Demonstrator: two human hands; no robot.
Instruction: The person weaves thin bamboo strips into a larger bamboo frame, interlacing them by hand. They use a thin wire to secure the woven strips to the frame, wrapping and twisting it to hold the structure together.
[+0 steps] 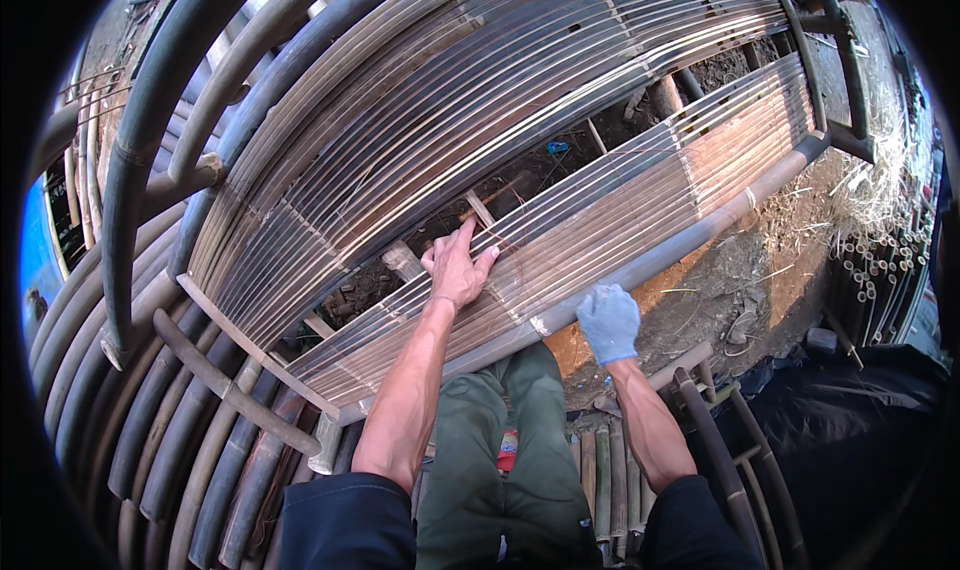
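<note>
nearest the lens: green trousers (500, 450), knees bent, dark sleeves at the lower edge on both sides of them. landmark for everything below: the near bamboo slat panel (620, 210), a flat run of thin split strips lashed side by side, running diagonally from lower left to upper right just beyond the knees.

left hand (457, 268): bare, flat on the panel's far edge, fingers spread and pointing into the gap past it. palm down, pressing on the strips, not wrapped round anything.

right hand (608, 322): in a blue glove, on the panel's near edge, fingers curled over the thick round pole (700, 232) that borders that edge. whether it clamps the pole or just rests on it, cannot tell. the two hands are apart, one on each long edge of the panel.

beyond the panel: a gap showing dark soil (520, 185) and short cross pieces, then a second, wider slat panel (450, 100) lying parallel. left of the panel: a stack of thick dark bamboo poles (150, 370), curved by the lens. right of the panel: bare earth (730, 280) with dry straw, and a bundle of cut bamboo ends (880, 265). under the knees, on the near side of the panel, short bamboo lengths (600, 480) lie side by side.
</note>
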